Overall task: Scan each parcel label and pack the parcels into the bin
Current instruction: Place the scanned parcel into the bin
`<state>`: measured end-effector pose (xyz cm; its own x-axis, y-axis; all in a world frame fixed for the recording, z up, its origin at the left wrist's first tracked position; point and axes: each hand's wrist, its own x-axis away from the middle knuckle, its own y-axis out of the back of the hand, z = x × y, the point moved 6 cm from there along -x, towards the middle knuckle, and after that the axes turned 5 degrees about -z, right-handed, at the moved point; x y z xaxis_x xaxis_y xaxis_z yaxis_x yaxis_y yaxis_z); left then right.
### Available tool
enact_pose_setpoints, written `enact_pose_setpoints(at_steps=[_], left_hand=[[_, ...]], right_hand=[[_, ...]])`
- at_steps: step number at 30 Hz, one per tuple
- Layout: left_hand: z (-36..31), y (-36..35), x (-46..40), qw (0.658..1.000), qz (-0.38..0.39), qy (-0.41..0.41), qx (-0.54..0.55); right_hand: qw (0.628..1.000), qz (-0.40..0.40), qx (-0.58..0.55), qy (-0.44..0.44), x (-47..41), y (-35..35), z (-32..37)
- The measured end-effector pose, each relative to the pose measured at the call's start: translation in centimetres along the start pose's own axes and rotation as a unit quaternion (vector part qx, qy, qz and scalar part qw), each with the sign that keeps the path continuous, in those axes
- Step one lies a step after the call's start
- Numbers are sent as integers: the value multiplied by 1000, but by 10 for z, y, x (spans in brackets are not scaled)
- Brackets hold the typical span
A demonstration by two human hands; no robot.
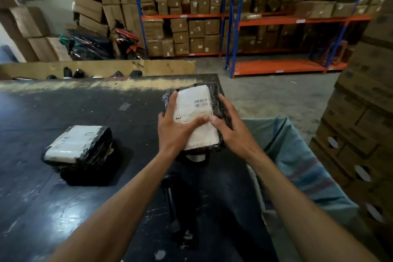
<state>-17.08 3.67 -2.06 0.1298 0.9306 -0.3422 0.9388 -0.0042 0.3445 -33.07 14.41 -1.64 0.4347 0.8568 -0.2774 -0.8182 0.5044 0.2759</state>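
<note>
Big racks (212, 17) full of brown boxes stand at the back of this storeroom, and a dark surface (63, 112) fills the front.

On the left of the surface lies one parcel (78, 147), black wrap with a white label on top. No hand touches it.

Near the middle, the left hand (174, 127) holds a second parcel (195, 117) by its left side. Its fingers curl round the edge, and its thumb presses down on the white label (195, 108). The right hand (227, 125) holds the other side the same way, so both hands are clamped on this parcel. It sits between them, held up a little above the surface (I think, since something small and white peeks out under it). Its long side points away from the person, and the barcode faces up.

On the right, just beside the right arm, is the bin (297, 155), a blue-green sack with its mouth open. The right hand is nearer to it, so the parcel would have to go right and down to land inside.
</note>
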Motion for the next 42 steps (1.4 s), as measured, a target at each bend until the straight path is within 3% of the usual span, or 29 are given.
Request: enact_pose_setpoints(at_steps=[9, 13, 15, 20, 24, 28, 30, 36, 39, 42], left_hand=[[-32, -196, 30, 977, 188, 62, 79], [1, -262, 57, 968, 225, 69, -85], [23, -282, 66, 956, 220, 26, -194], [81, -307, 82, 872, 289, -65, -391], [87, -309, 83, 862, 253, -92, -430], [84, -309, 83, 857, 246, -92, -443], [84, -308, 83, 857, 245, -91, -444], [80, -309, 83, 853, 242, -87, -455], [78, -309, 83, 849, 244, -83, -461], [76, -310, 84, 847, 244, -87, -465]], right_hand=[[992, -76, -25, -92, -23, 153, -106], [982, -88, -15, -167, -18, 200, -180], [974, -72, -5, -217, -9, 211, -223], [931, 31, 35, -361, 17, 195, -332], [889, 149, 86, -424, 31, 156, -392], [868, 198, 77, -448, 25, 120, -417], [870, 189, 43, -454, 25, 103, -423], [900, 12, -84, -428, 62, 86, -436], [912, 22, -75, -403, 69, 79, -445], [910, 57, 22, -409, 76, 68, -461]])
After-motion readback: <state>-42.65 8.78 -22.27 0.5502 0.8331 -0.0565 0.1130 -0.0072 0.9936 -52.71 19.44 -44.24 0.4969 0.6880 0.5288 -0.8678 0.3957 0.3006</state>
